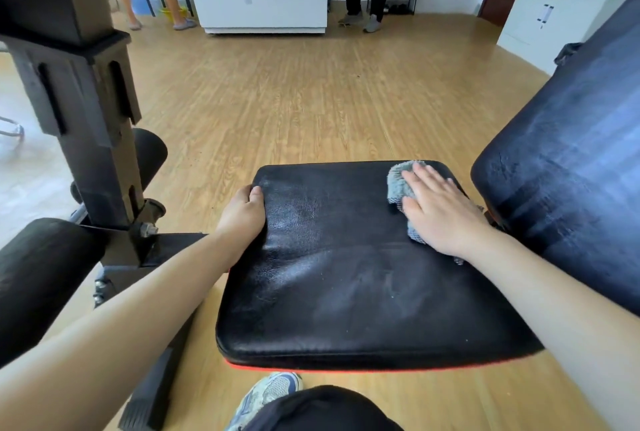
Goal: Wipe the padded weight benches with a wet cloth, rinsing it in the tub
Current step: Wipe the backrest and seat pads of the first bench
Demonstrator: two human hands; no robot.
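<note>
Head view: cloth (398,183) beneath right hand (441,214)

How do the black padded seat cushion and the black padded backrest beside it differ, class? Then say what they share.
The black padded seat cushion lies flat; the black padded backrest slopes upward. The seat cushion has the right hand pressing a grey cloth on it and the left hand gripping its edge; no hand is on the backrest. Both are black, shiny, leather-like pads.

Black seat pad (346,275) (red-edged underneath), grey cloth (398,185), tan wood-grain floor (277,101).
</note>
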